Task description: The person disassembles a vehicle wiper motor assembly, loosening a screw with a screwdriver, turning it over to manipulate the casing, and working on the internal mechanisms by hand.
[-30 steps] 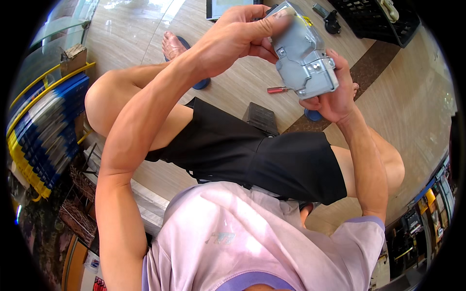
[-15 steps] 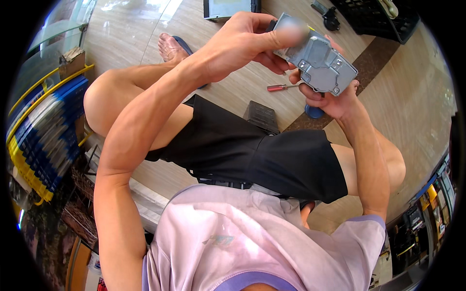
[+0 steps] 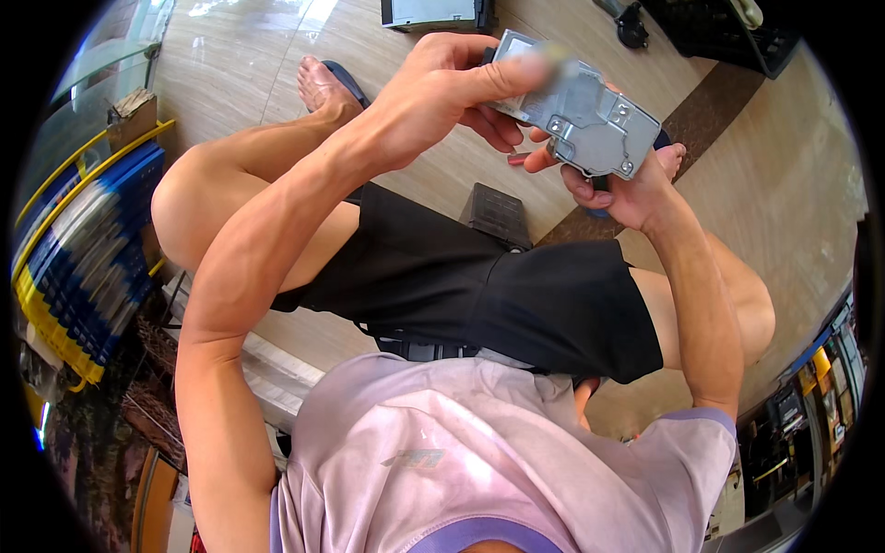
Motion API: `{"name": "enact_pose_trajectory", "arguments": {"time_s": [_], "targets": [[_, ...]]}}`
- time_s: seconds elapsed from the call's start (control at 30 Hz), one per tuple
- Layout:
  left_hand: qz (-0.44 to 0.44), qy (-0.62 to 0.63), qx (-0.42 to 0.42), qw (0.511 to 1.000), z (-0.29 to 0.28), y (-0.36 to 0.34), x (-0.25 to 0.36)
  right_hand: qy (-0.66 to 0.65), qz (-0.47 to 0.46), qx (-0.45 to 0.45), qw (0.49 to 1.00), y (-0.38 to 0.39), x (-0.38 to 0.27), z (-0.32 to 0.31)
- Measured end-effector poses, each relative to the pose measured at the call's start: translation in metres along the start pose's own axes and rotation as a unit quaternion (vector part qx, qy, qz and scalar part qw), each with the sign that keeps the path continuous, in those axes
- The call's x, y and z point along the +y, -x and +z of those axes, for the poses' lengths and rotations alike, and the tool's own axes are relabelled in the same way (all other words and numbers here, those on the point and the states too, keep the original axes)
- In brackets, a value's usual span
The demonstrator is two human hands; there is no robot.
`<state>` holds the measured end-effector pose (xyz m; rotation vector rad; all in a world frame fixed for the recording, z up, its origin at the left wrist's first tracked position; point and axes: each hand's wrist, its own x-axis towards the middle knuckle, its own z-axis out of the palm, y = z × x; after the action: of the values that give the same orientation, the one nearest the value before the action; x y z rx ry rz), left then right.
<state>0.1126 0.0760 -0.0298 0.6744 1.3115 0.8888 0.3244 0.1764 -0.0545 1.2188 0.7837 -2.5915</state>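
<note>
Holding a grey metal unit (image 3: 595,120) two-handed above the floor (image 3: 230,83)

So, closest in, a pale pinkish shirt (image 3: 470,424) with purple trim is being worn, then black shorts (image 3: 479,286) just past it. Knees are being kept wide apart, and the grey metal unit is being held up in the air out beyond the shorts, a bit tilted, with its screw-dotted face being shown to the camera.

By the left hand (image 3: 429,101), the unit's upper left end is being pinched: the thumb is being laid across the face (tip's pretty blurry), and the other fingers are being kept loosely curled, slightly spread, around and below the edge. By the right hand (image 3: 641,189), the lower right end is being propped from underneath, fingers being bent along the near edge with small gaps between them. Part of that hand is being hidden by the unit, so how tightly it's being squeezed can't be told.

Down on the floor, a black box (image 3: 496,212) is being straddled, and a red handle (image 3: 518,159) is being partly covered by the right hand's fingers. Farther out, a silver-and-black box (image 3: 429,13), a small black gadget (image 3: 631,32) and a black crate (image 3: 705,41) are being cut off by the view's upper rim.
</note>
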Motion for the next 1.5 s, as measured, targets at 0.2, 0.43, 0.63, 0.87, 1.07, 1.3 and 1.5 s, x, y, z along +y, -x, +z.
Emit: {"name": "enact_pose_trajectory", "arguments": {"time_s": [0.2, 0.43, 0.63, 0.87, 1.07, 1.3, 1.5], "targets": [[0.018, 0.013, 0.0, 1.0, -0.001, 0.0, 0.003, 0.036, -0.028, 0.063, 0.997, 0.005, -0.002, 0.006], [0.039, 0.031, 0.026, 0.998, -0.002, -0.003, 0.0, -0.028, -0.104, 0.165, 0.98, 0.007, -0.012, -0.002], [0.026, 0.051, 0.042, 0.997, -0.008, -0.008, -0.015, 0.043, -0.165, 0.23, 0.958, 0.011, -0.013, 0.011], [-0.092, 0.108, 0.048, 0.989, -0.007, -0.004, -0.002, 0.162, -0.159, 0.149, 0.963, 0.018, -0.016, 0.015], [-0.101, 0.07, 0.056, 0.991, 0.0, -0.006, 0.006, 0.196, -0.146, 0.123, 0.962, 0.015, -0.013, 0.008], [-0.09, 0.075, 0.007, 0.993, -0.006, -0.004, 0.0, 0.186, -0.156, 0.1, 0.965, 0.013, -0.012, 0.003], [-0.064, 0.037, 0.0, 0.997, -0.001, -0.002, 0.005, 0.21, -0.17, 0.097, 0.958, 0.012, -0.01, 0.004]]}}
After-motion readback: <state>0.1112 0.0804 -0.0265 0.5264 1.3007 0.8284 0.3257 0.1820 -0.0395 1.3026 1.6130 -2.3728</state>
